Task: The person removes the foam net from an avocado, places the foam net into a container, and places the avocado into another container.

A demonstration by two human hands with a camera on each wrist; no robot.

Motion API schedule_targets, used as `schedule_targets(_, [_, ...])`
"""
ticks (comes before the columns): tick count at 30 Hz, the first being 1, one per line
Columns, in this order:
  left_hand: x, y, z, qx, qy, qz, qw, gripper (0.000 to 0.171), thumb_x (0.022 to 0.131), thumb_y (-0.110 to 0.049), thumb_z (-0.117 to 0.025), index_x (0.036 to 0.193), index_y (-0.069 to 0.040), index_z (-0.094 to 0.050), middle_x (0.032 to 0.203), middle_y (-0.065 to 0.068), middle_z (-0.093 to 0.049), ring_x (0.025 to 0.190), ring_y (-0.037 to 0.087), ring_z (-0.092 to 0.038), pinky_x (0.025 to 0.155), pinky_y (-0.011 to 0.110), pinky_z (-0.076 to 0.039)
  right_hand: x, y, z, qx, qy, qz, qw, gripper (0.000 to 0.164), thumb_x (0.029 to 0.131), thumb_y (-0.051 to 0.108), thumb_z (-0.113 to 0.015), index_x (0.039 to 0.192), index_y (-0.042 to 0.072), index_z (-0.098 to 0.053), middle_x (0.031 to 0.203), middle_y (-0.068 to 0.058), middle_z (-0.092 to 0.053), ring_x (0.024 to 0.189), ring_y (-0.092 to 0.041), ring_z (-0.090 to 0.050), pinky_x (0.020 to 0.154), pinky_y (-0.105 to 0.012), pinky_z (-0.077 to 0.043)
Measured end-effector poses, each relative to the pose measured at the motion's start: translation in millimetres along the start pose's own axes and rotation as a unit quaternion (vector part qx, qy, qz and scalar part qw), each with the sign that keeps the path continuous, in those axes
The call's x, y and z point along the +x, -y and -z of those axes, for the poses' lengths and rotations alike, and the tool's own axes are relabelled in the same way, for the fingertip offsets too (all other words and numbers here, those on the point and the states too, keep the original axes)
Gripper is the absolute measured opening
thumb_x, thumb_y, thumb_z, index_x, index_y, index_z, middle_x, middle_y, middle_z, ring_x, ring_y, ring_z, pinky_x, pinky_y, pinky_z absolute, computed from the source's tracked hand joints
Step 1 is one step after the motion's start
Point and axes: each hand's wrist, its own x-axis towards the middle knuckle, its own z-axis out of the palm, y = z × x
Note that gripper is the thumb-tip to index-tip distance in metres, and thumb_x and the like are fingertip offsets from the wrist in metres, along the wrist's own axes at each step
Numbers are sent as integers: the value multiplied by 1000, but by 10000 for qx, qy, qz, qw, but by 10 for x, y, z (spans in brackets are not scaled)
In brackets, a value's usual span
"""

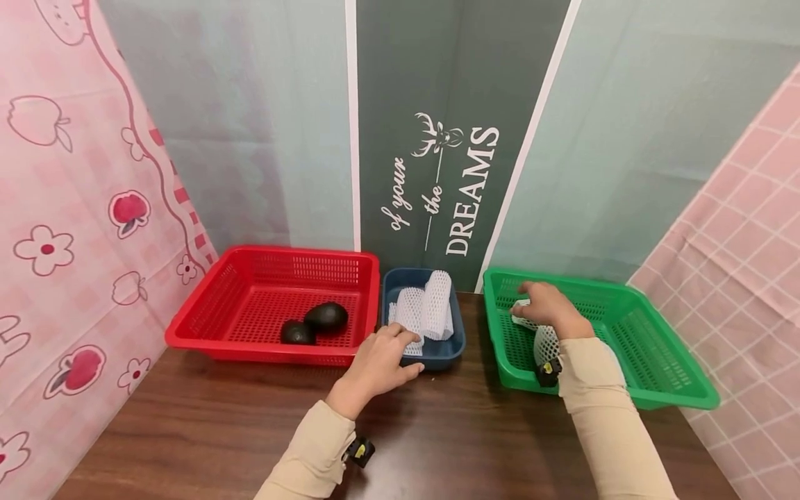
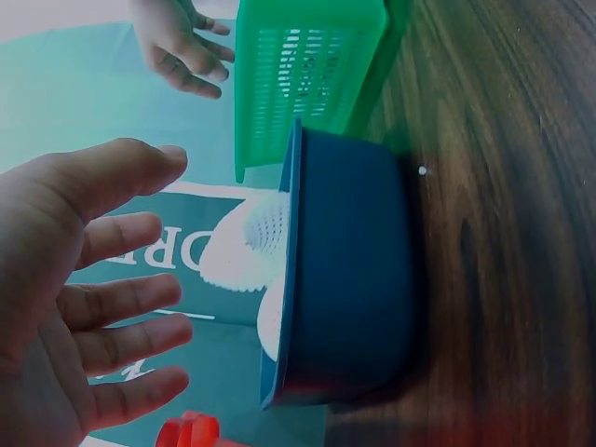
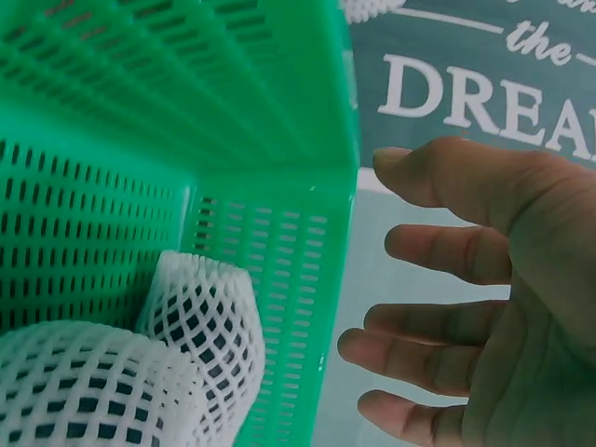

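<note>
My left hand [image 1: 381, 357] is over the near left edge of a small blue bin [image 1: 451, 351], fingers spread and holding nothing. White foam net sleeves [image 1: 436, 305] lie in that bin, one leaning on its far rim. Above the green basket [image 1: 671, 396] is my right hand [image 1: 550, 309], its fingers loose with nothing between them, as the right wrist view shows. Below it in the basket lie white foam nets [image 3: 209, 326] with something dark showing through the mesh. Two dark avocados [image 1: 326, 317] sit bare in the red basket [image 1: 269, 353] on the left.
All three containers stand in a row on a brown wooden table [image 1: 425, 430], against a hanging backdrop [image 1: 431, 83] with printed lettering. Pink patterned cloths [image 1: 50, 194] close off both sides. The blue bin stands between the two larger baskets.
</note>
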Motion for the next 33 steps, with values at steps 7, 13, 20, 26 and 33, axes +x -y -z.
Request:
schedule_targets(7, [12, -55, -46, -130, 138, -40, 9998, 43, 75, -36, -75, 111, -13, -66, 101, 4, -60, 88, 16, -56, 73, 31, -50, 94, -144, 2, 193, 214, -244, 9993, 51, 89, 21, -60, 124, -14, -46, 122, -36, -46, 107, -50, -46, 81, -56, -42])
schedule_targets(13, [50, -93, -94, -213, 88, -102, 9997, 41, 76, -35, -74, 110, -13, -67, 98, 3, -60, 86, 16, -56, 73, 30, -49, 147, -249, -3, 338, 323, -427, 9980, 53, 90, 23, -59, 124, -15, -45, 123, -37, -44, 109, -52, -43, 81, -56, -42])
schedule_targets(20, [75, -138, -153, -346, 128, -138, 9992, 40, 77, -35, -73, 110, -12, -66, 100, 3, -61, 88, 17, -56, 75, 30, -49, 215, -345, -37, 538, 438, -629, 9956, 56, 90, 27, -57, 126, -15, -44, 126, -38, -40, 112, -53, -40, 82, -56, -41])
schedule_targets(26, [85, -206, -233, -425, 66, -284, 9987, 39, 77, -34, -74, 109, -12, -67, 99, 3, -60, 86, 17, -57, 74, 29, -48, 256, -418, -83, 624, 569, -793, 9933, 55, 91, 24, -55, 126, -15, -43, 125, -38, -40, 111, -53, -39, 82, -56, -41])
schedule_targets(33, [122, -295, -332, -443, 115, -405, 9981, 37, 78, -34, -74, 107, -12, -67, 97, 2, -59, 87, 16, -57, 75, 27, -47, 241, -559, -178, 520, 530, -1051, 9917, 52, 90, 18, -56, 124, -18, -43, 122, -37, -43, 109, -51, -43, 79, -54, -43])
